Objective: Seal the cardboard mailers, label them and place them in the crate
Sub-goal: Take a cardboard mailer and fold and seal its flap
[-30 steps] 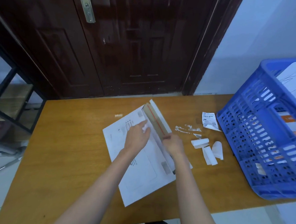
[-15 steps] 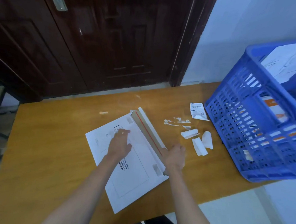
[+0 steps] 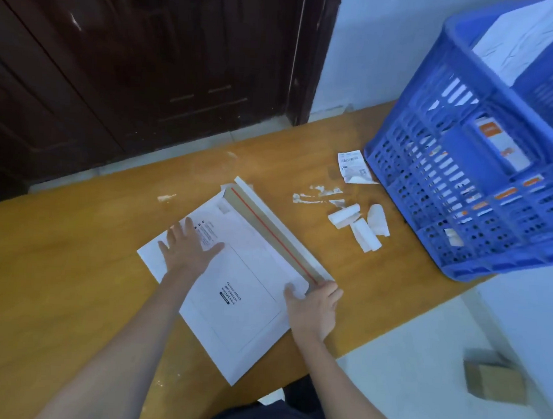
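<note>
The white cardboard mailer (image 3: pixel 242 291) lies flat on the wooden counter (image 3: pixel 57 262), angled, well to the left of the blue crate (image 3: pixel 481 188) that sits at the counter's far right end. Left hand (image 3: pixel 188 252) is spread wide and pressing flat on the mailer's upper-left part, fingers straight, gripping nothing. Right hand (image 3: pixel 315 307) is at the mailer's near right corner, and its grip is closed there: thumb on the white face, fingers curled round the end of the flap (image 3: pixel 277 238). That flap stands open along the mailer's right edge, brown inside with a red strip running its length. Between mailer and crate lies a scatter of torn white paper scraps (image 3: pixel 360 226), and just beside the crate's left wall a crumpled printed label (image 3: pixel 352 167). Inside the crate, white mailers show through the slots, some with orange marks. Beyond the counter stands a dark door (image 3: pixel 142 58); on the floor, right of the counter, a small brown box (image 3: pixel 493 381).
</note>
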The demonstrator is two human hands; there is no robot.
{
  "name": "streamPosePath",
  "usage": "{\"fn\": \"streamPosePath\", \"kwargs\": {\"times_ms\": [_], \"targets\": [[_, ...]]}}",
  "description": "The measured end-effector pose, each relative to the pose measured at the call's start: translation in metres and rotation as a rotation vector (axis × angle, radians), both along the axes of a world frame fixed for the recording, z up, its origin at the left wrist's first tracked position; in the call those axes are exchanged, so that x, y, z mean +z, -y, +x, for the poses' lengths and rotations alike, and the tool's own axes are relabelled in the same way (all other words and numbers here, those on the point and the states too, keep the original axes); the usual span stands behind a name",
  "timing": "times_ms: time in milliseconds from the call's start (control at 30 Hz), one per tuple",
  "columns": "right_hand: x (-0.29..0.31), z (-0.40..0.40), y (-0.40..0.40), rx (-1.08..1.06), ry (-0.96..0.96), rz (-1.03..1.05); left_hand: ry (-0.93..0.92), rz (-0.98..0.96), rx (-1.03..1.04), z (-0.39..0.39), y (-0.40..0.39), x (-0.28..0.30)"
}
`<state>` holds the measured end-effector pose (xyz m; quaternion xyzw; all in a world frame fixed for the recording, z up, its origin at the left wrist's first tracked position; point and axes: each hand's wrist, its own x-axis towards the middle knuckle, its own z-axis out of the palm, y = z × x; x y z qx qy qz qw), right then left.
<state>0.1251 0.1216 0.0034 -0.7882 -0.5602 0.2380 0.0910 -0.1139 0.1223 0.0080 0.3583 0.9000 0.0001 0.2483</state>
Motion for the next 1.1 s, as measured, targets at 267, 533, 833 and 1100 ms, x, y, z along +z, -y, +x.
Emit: {"fn": "streamPosePath", "kwargs": {"times_ms": [267,533,833,1100], "targets": [[0.016,-0.009,-0.060,-0.224,-0.407,0.081,-0.102,0.029,0.093,0.006,0.032,0.003],[0.021,-0.050,-0.115,0.096,-0.357,0.155,-0.250,-0.102,0.100,0.039,0.097,0.005],[0.001,-0.084,-0.113,0.385,-0.289,0.080,-0.165,-0.016,0.251,0.016,0.118,0.020],[0.017,-0.099,-0.104,0.937,0.036,0.159,-0.101,0.133,0.028,-0.014,0.075,0.013]]}}
